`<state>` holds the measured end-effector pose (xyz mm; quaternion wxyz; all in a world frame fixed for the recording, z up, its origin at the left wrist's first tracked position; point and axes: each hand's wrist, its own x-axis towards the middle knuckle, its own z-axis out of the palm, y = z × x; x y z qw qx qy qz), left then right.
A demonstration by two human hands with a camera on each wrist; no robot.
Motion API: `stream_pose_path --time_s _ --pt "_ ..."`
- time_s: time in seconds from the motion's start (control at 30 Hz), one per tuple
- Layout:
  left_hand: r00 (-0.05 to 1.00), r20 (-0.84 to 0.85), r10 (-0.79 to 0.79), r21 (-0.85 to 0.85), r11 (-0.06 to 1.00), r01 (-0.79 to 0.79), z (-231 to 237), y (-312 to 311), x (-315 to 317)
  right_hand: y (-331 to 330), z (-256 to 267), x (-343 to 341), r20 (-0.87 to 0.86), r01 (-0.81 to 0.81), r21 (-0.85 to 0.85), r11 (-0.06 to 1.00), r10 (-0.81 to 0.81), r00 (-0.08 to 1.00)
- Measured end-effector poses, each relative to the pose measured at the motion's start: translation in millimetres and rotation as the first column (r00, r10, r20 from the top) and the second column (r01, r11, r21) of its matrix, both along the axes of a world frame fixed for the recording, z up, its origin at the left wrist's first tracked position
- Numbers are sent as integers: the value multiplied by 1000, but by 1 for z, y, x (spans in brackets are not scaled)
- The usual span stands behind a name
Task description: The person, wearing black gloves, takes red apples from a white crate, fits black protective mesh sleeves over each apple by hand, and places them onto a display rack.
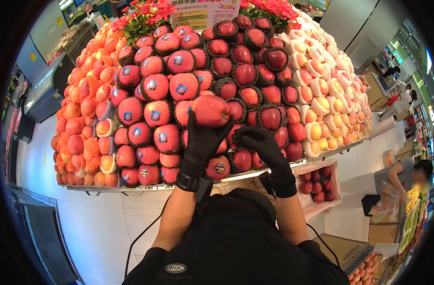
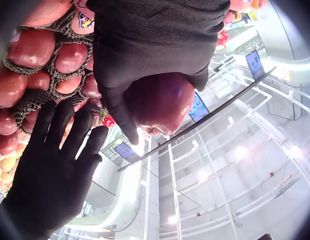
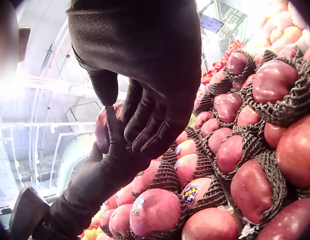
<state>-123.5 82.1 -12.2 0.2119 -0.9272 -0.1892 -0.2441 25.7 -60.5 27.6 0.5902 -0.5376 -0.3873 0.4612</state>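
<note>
A large red apple (image 1: 211, 111) is held up over the fruit display by my black-gloved left hand (image 1: 202, 142). In the left wrist view, fingers and thumb curl round the sides of the apple (image 2: 162, 107), its dimpled end exposed. My right hand (image 1: 262, 147), gloved in black too, hovers just right of it with nothing in its grasp. Its fingers look extended and spread in the left wrist view, the palm side of the right hand (image 2: 57, 170) showing. Below both hands lie rows of red apples (image 1: 270, 118) in dark foam nets, and to the left stickered pinkish apples (image 1: 155, 118).
Peaches in white nets (image 1: 321, 104) fill the right side of the stand, orange-netted fruit (image 1: 84, 109) the left. Red flowers (image 1: 145, 19) and a sign (image 1: 205, 14) top it. A crate of dark red apples (image 1: 317, 202) sits low on the right; a person (image 1: 402, 175) stands beyond.
</note>
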Motion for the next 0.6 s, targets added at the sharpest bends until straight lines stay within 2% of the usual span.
stream_pose_path --time_s 0.03,0.07,0.1,0.13,0.17,0.2,0.23,0.27,0.33,0.43,0.6 --pt "996 39 -76 -240 967 83 3 0 -1 0 -6 2 -1 -7 4 1000 7 1000" --pt "986 106 -125 -460 873 160 7 0 -2 -1 -10 4 -3 -14 8 1000 14 1000" --pt "936 318 -150 -785 513 349 35 -4 -8 -2 -12 4 25 -8 -1 1000 8 1000" --pt "871 485 -73 -855 169 490 41 -6 -7 -4 -13 5 54 -2 -10 1000 2 999" --pt "784 614 88 -767 -166 619 46 -9 -6 -5 -14 5 83 4 -18 1000 -3 997" --pt "693 673 258 -615 -323 719 34 -16 3 -6 -13 6 72 7 -20 1000 -6 997" --pt "638 676 368 -510 -390 767 23 -17 9 -8 -13 6 60 10 -23 1000 -9 998" --pt "575 664 478 -389 -435 812 12 -17 14 -9 -13 6 48 13 -25 1000 -12 999" --pt "531 632 564 -328 -426 843 1 -16 20 -13 -11 9 58 -2 -25 1000 4 998" --pt "637 661 396 -582 -265 769 1 -16 24 -16 -13 17 78 10 -34 999 -7 997" --pt "603 726 331 -583 -169 795 5 -27 38 -22 -15 30 32 1 -34 999 0 999"
